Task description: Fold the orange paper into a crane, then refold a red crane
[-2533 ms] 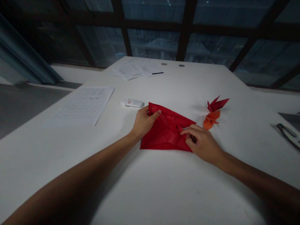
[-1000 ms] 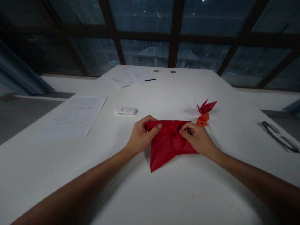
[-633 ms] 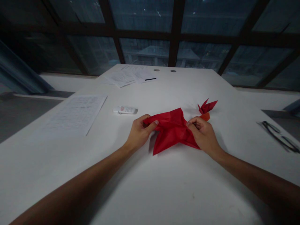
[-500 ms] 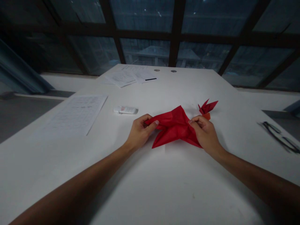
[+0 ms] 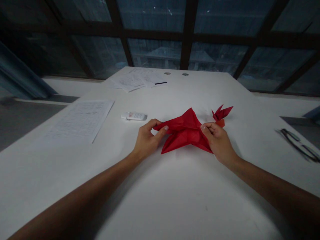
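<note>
A sheet of red folded paper [image 5: 186, 133], creased into a star-like shape with pointed corners, is held between my hands over the white table [image 5: 160, 193]. My left hand [image 5: 149, 138] pinches its left point between thumb and fingers. On the other side, my right hand [image 5: 218, 140] grips the paper's right part, covering that corner. Just beyond my right hand sits a small red origami figure [image 5: 221, 113] with several points, and an orange piece [image 5: 220, 123] lies against it.
Left of the paper lies a white correction-fluid-like bottle [image 5: 134, 116]. A printed sheet [image 5: 77, 121] is at the left, and more papers [image 5: 135, 80] with a dark strip [image 5: 160, 83] are at the back. Black-framed glasses [image 5: 298, 145] rest at the right edge.
The red paper's upper point has risen slightly and its left flap looks flatter and more sharply pointed. Both hands keep hold of the paper, barely shifted.
</note>
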{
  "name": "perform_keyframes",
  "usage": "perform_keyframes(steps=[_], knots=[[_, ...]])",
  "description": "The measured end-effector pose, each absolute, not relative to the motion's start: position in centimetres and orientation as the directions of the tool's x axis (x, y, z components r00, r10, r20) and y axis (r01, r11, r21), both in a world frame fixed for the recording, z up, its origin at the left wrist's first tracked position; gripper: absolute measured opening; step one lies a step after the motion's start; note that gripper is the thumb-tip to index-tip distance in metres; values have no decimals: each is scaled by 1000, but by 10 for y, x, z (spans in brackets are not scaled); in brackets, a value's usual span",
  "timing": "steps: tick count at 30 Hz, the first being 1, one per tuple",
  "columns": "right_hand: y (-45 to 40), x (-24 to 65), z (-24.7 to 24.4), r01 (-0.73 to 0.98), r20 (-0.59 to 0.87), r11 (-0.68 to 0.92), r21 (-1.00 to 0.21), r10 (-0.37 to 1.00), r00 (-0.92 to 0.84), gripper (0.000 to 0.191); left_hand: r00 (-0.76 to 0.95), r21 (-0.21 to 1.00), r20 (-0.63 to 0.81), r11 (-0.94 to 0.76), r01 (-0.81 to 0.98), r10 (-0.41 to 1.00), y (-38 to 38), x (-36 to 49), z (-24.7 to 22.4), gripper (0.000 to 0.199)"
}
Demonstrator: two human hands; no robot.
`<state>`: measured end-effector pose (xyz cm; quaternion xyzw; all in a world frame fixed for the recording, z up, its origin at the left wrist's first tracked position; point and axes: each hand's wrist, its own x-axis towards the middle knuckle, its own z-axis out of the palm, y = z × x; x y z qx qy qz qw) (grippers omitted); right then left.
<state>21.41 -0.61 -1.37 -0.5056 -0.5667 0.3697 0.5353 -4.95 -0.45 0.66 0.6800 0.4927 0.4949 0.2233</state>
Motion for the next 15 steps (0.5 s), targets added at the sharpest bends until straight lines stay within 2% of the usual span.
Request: perform_keyframes(steps=[4,9,15], knots=[[-9,213,-12,172,188,181,-968,982,24,25,-39,808,427,-361,466,904,-2,-51,6,20],[-11,214,-8,278,230,210,-937,972,41,25,-63,823,382,-308,477,922,0,-52,4,22],[-12,214,-8,283,274,244,-928,959,73,25,-52,817,375,-304,490,925,0,-52,5,24]])
